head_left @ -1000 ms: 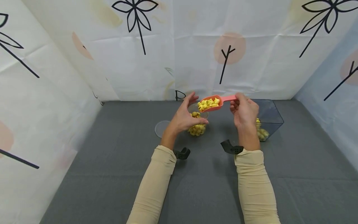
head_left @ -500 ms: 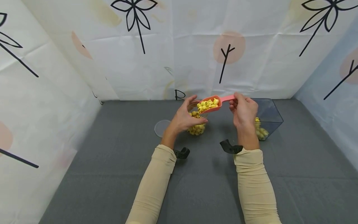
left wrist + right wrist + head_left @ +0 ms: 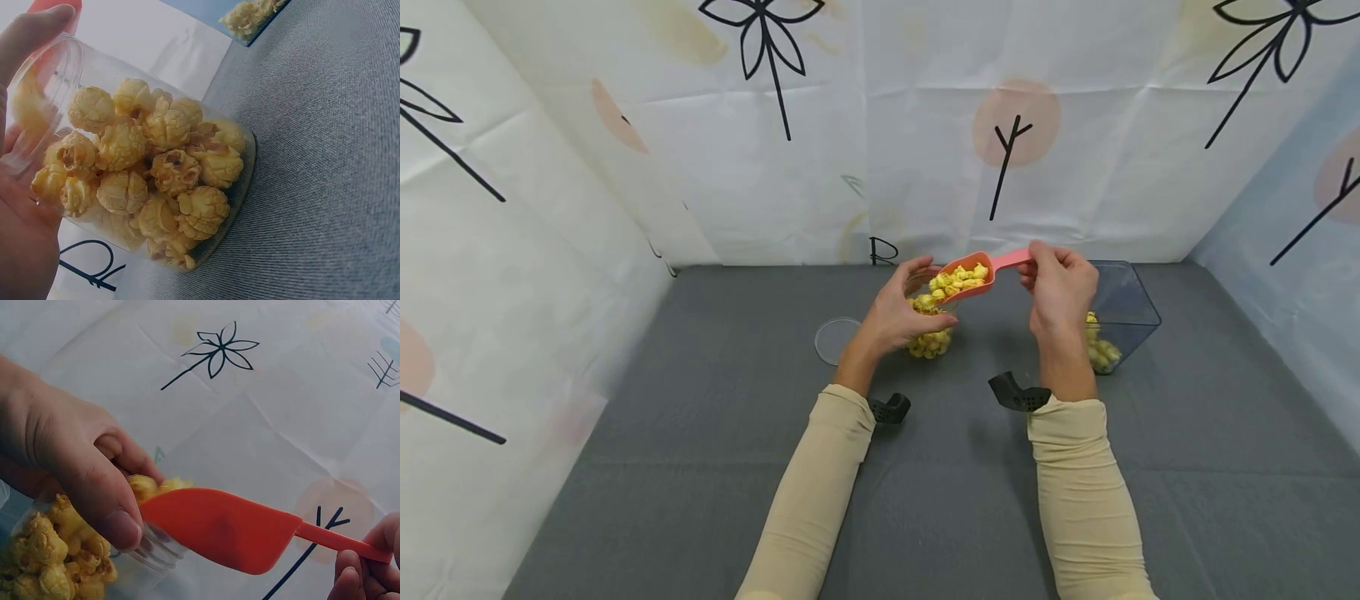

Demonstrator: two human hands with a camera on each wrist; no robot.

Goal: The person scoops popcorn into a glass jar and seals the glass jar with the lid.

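Note:
My left hand (image 3: 895, 315) grips a clear plastic jar (image 3: 240, 187) near its rim, thumb on the near side and fingers round the far side. Yellow popcorn (image 3: 122, 144) fills much of the jar, which stands on the grey cloth. The handle of a coral-red scoop (image 3: 219, 531) is pinched in my right hand (image 3: 1062, 292). In the head view the scoop, heaped with popcorn, tips down to the left with its front end over the jar's mouth. Some kernels lie at its lip, close to the left hand.
A clear bluish rectangular bin (image 3: 1123, 300) with some popcorn at its bottom stands behind and right of the right hand. A round clear lid (image 3: 835, 340) lies left of the jar. A printed white backdrop (image 3: 925, 150) rises behind the table (image 3: 955, 483).
The scoop's handle end has risen a little and its front tilts further down into the jar's mouth. Popcorn has shifted toward the scoop's lip. The left hand has stayed at the jar.

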